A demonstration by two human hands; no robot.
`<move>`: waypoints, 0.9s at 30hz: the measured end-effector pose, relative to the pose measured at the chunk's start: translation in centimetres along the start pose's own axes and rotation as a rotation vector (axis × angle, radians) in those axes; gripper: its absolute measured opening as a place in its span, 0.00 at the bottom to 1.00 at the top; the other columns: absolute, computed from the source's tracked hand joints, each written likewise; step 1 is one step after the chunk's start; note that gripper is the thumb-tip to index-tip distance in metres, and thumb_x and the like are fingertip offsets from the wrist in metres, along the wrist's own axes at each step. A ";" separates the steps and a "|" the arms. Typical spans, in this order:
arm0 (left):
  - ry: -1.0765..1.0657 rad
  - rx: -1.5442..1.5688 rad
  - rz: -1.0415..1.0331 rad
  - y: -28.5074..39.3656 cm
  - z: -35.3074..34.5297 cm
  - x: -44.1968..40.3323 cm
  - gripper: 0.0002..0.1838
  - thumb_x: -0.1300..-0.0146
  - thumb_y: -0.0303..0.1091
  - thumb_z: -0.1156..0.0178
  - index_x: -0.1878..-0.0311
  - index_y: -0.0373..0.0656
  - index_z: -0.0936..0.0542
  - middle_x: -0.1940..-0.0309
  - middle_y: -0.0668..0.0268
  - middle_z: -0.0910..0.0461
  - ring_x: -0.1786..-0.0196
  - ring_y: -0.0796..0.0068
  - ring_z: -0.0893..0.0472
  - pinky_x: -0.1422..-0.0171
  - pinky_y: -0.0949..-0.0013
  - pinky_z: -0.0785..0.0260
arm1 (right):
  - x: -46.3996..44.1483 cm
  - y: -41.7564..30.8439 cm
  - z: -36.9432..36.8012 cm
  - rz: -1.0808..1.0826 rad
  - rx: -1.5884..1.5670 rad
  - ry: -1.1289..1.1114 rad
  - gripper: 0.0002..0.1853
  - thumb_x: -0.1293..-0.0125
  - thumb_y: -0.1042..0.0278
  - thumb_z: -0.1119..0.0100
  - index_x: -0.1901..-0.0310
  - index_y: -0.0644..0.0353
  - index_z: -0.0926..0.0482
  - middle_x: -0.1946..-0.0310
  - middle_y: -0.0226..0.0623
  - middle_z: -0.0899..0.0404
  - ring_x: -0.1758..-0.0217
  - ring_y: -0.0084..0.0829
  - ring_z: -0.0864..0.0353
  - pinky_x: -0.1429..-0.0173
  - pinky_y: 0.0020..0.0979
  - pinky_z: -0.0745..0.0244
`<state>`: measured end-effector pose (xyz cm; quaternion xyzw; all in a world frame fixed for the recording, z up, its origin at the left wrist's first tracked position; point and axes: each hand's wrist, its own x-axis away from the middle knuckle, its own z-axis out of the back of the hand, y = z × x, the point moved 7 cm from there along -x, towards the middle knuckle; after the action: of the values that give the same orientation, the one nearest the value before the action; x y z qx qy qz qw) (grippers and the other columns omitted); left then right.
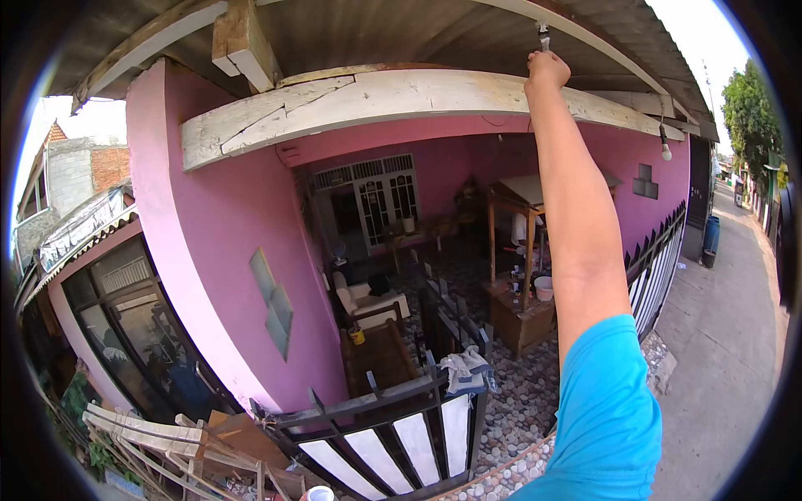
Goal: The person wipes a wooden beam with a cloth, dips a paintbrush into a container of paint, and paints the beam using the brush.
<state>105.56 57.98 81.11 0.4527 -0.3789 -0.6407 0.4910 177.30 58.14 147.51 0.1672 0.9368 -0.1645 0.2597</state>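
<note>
An arm in a blue sleeve reaches up to the roof's edge, and my right hand (548, 70) is closed around a small paintbrush (545, 37). The brush points upward, its tip at or close to a white roof beam (585, 35); whether they touch is too small to tell. Just below the hand runs a thick white beam (401, 93) with cracked, worn paint. My left hand is out of the frame.
A black and white fence (415, 447) with spikes stands below, a cloth (468, 370) over its corner. A light bulb (666, 152) hangs at the right. Wooden scraps (150, 430) and a white container (319, 494) are at the lower left.
</note>
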 end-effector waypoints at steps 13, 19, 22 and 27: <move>0.021 0.185 0.012 1.7 0.1 1.0 0.34 0.43 0.17 0.32 0.32 0.32 0.31 0.40 0.57 0.23 0.39 0.68 0.24 0.32 0.65 0.32 | 7.4 -1.4 -7.8 -0.244 -0.254 -0.247 0.11 0.26 0.77 0.52 0.47 0.74 0.26 0.66 0.42 0.20 0.73 0.25 0.23 0.73 0.26 0.30; 0.018 0.203 0.000 -0.4 0.3 0.7 0.34 0.44 0.17 0.32 0.33 0.32 0.30 0.41 0.58 0.23 0.40 0.68 0.23 0.33 0.65 0.32 | 11.7 -2.0 -9.9 -0.280 -0.345 -0.364 0.12 0.25 0.76 0.51 0.46 0.74 0.27 0.65 0.41 0.19 0.71 0.24 0.22 0.69 0.26 0.27; 0.035 0.050 -0.063 -2.4 0.5 0.5 0.33 0.43 0.17 0.32 0.33 0.31 0.30 0.41 0.57 0.23 0.40 0.68 0.23 0.33 0.65 0.31 | 13.8 -2.6 -10.5 -0.260 -0.351 -0.391 0.13 0.25 0.77 0.50 0.45 0.75 0.26 0.63 0.43 0.19 0.70 0.25 0.23 0.68 0.26 0.27; 0.043 0.002 -0.091 -2.0 0.9 0.9 0.33 0.42 0.18 0.32 0.33 0.31 0.30 0.42 0.57 0.23 0.40 0.68 0.23 0.33 0.65 0.31 | 16.9 -3.4 -11.9 -0.235 -0.359 -0.474 0.13 0.25 0.76 0.48 0.44 0.76 0.26 0.62 0.45 0.19 0.69 0.25 0.24 0.69 0.25 0.29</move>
<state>104.08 57.65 79.31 0.4837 -0.3479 -0.6520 0.4689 157.14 63.69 148.78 -0.0336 0.8771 -0.0596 0.4754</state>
